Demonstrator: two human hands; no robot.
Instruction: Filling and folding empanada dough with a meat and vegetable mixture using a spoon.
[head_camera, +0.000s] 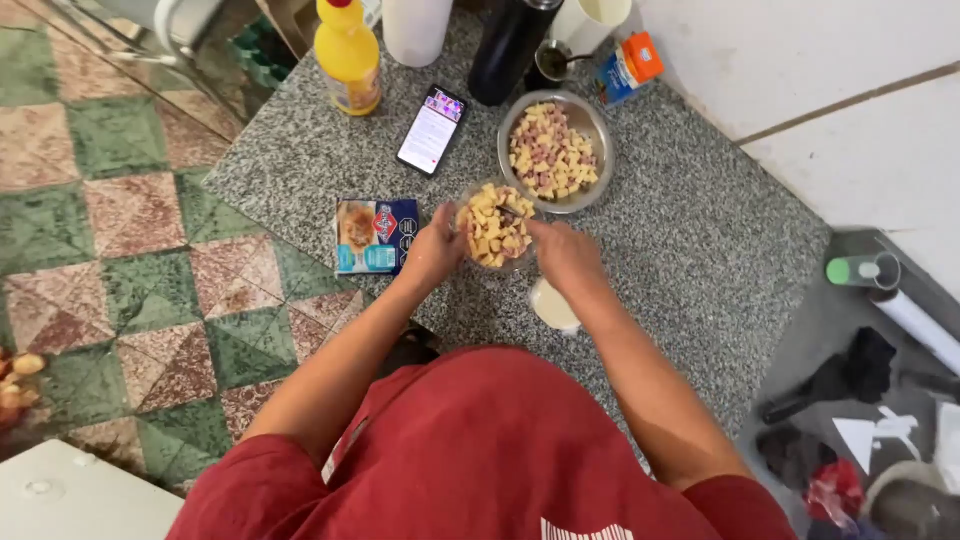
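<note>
My left hand (432, 250) grips the left side of a small clear glass bowl (494, 226) filled with yellow cubes of food. My right hand (563, 254) holds the bowl's right side. The bowl sits above the grey speckled counter (680, 230), just in front of a larger metal bowl (554, 151) of yellow and pink cubes. Under my right wrist stands a small white cup (553, 305).
A blue food packet (375, 235) lies left of my hands and a lit phone (432, 129) beyond it. At the counter's back stand a yellow bottle (347, 55), a white roll (416, 28), a dark bottle (508, 48) and an orange-blue carton (628, 66). Tiled floor lies left.
</note>
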